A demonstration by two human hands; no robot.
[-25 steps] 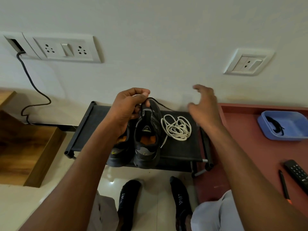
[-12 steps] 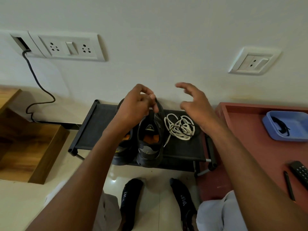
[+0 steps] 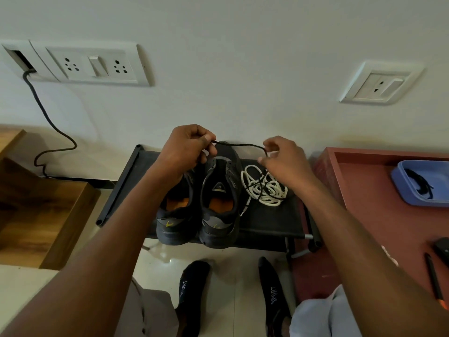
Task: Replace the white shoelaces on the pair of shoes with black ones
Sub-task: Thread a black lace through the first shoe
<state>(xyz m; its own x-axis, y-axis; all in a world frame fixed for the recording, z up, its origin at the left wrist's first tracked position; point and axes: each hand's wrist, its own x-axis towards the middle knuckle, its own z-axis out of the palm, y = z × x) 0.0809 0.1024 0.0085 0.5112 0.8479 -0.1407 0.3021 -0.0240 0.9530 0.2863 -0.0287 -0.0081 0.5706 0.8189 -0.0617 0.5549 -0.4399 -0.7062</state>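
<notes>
Fingers (image 3: pixel 267 144) pinch black lace (image 3: pixel 239 144) above white laces (image 3: pixel 263 188)

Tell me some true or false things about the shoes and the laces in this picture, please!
1. Both hands hold a black shoelace. True: the left hand and the right hand each pinch it.
2. The white shoelaces are threaded in the shoes. False: they lie in a loose heap beside the right shoe.
3. The shoes stand on a black rack. True.
4. The blue tray is empty. False: something dark lies in it.
</notes>
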